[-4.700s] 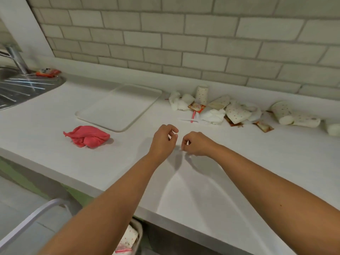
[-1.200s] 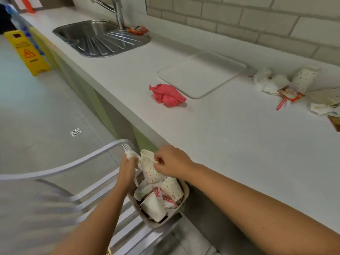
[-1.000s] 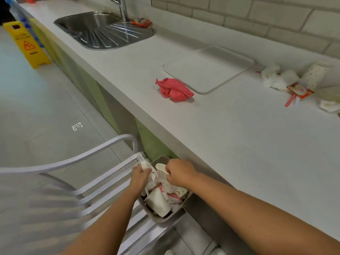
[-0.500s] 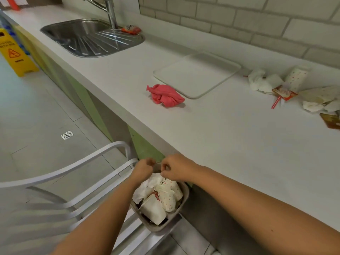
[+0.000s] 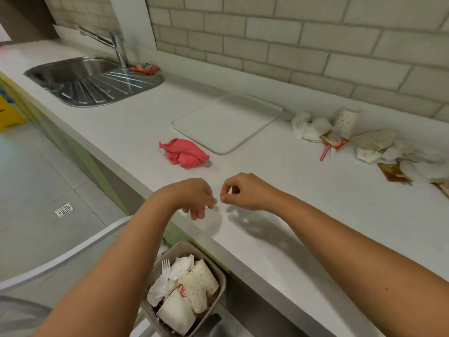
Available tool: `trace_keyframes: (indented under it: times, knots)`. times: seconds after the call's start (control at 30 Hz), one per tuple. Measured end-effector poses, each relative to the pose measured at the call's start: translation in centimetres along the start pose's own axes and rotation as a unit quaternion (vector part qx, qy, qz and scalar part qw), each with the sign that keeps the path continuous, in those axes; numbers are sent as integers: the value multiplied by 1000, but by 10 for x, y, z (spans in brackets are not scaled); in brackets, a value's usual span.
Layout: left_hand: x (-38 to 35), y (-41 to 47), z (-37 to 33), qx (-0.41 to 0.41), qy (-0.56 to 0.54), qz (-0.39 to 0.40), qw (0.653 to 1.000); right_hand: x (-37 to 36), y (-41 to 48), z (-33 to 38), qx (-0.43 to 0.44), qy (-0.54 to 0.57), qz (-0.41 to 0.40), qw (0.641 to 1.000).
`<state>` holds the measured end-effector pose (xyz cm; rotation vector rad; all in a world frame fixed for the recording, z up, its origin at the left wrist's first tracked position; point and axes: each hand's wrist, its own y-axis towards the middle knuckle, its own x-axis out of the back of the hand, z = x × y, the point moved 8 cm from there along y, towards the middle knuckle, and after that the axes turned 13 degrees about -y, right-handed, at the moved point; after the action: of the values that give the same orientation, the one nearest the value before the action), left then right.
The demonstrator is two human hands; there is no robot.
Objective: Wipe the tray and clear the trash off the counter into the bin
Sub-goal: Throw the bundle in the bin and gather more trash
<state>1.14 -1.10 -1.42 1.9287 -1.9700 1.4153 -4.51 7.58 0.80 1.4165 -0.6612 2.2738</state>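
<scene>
Both of my hands hover empty over the white counter's [image 5: 303, 215] front edge. My left hand [image 5: 194, 198] hangs with loosely curled fingers. My right hand [image 5: 243, 192] is curled, thumb against forefinger, with nothing visible in it. Below the edge stands the tan bin [image 5: 215, 269], holding dotted paper cups, napkins and a plastic fork. The white tray [image 5: 228, 122] lies beyond the hands, and a crumpled pink cloth [image 5: 184, 154] sits at its near corner. A pile of trash [image 5: 369, 145] lies by the wall to the right: a dotted cup [image 5: 346, 120], napkins, wrappers, a red straw.
A steel sink [image 5: 92, 79] with a tap is at the far left, an orange packet [image 5: 147, 68] beside it. A white chair back [image 5: 73, 249] stands left of the bin. A yellow floor sign [image 5: 7, 113] shows at the left edge.
Both hands dropped cups and a fork into the bin, then rose from it to above the counter edge, now empty. The view tilted up toward the counter.
</scene>
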Motion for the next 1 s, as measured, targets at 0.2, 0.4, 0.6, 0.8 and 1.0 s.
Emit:
trace_keyframes:
  times: [0.2, 0.4, 0.6, 0.8, 1.0]
  knots:
    - [2, 42, -81, -99, 5, -107, 989, 32, -1, -72, -69, 3, -23, 997]
    - [-17, 92, -139, -144, 2, -141, 979, 55, -5, -162, -144, -8, -47, 988]
    - [-24, 132, -191, -180, 17, -183, 966, 81, -2, -233, -200, -15, -72, 977]
    - [-25, 177, -225, -211, 48, -193, 957, 110, 2, -293, -278, 3, -140, 950]
    - [-15, 222, -255, -225, 53, -228, 946, 130, 12, -344, -359, 30, -236, 902]
